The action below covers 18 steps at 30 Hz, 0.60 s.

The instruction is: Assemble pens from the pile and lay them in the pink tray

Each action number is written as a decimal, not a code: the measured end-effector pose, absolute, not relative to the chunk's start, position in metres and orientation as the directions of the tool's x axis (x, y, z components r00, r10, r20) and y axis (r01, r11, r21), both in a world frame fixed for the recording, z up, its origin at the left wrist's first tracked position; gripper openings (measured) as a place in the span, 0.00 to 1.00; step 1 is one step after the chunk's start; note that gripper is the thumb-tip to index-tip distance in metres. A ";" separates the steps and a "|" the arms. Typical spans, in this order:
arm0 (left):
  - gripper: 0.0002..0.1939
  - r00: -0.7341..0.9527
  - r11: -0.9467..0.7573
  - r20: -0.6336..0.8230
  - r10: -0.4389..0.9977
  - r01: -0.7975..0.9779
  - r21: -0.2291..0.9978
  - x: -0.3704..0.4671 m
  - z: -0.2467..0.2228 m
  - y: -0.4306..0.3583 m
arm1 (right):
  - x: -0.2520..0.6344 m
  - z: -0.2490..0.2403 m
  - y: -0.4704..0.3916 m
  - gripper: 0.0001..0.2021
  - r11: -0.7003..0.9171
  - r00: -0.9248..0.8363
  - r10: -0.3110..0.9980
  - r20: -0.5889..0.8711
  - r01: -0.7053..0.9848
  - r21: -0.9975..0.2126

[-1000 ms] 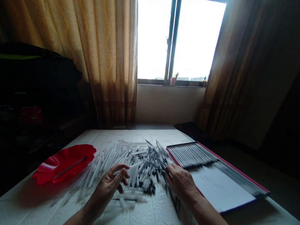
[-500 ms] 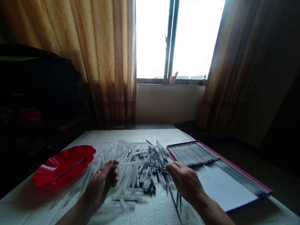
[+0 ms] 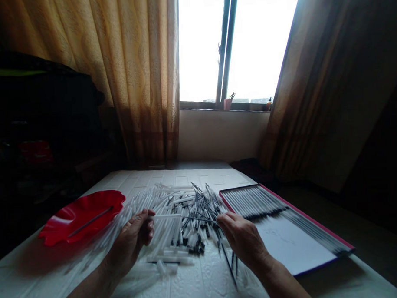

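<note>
My left hand (image 3: 136, 229) pinches one end of a translucent white pen barrel (image 3: 166, 216), which points right. Between the fingers of my right hand (image 3: 242, 236) is a thin dark pen refill (image 3: 197, 218), its tip pointing left at the barrel's free end. The two ends are very close; I cannot tell whether the tip is inside. Beneath both hands spreads a pile of loose pen barrels (image 3: 148, 198), with dark refills (image 3: 205, 205) on its right side. Small black pen parts (image 3: 198, 247) and short clear pen caps (image 3: 162, 267) lie nearer to me.
At left, a red wavy-edged dish (image 3: 86, 205) holds one pen. To the right, a shallow red-edged box (image 3: 310, 219) holds rows of pens and a bare white area. These stand on a white brick-patterned table (image 3: 196, 284). Behind are a curtain (image 3: 140, 81) and a window (image 3: 201, 49).
The whole view has shifted slightly. Both hands keep their holds, and the refill still points at the barrel's end with little visible change.
</note>
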<state>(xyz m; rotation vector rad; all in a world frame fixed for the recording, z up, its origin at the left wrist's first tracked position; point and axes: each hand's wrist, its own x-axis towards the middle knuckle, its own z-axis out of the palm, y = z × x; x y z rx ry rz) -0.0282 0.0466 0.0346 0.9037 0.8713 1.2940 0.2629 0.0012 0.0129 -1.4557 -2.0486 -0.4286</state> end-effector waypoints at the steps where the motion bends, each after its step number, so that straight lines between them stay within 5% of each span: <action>1: 0.14 0.085 0.058 -0.026 0.996 -0.397 0.916 -0.028 0.034 0.047 | 0.262 0.013 0.001 0.14 0.354 -0.234 0.745 0.624 0.932 -0.074; 18: 0.14 0.270 0.244 -0.143 0.952 -0.389 0.888 -0.010 0.028 0.025 | 0.238 0.016 -0.008 0.10 0.556 -0.251 0.746 0.617 0.746 -0.368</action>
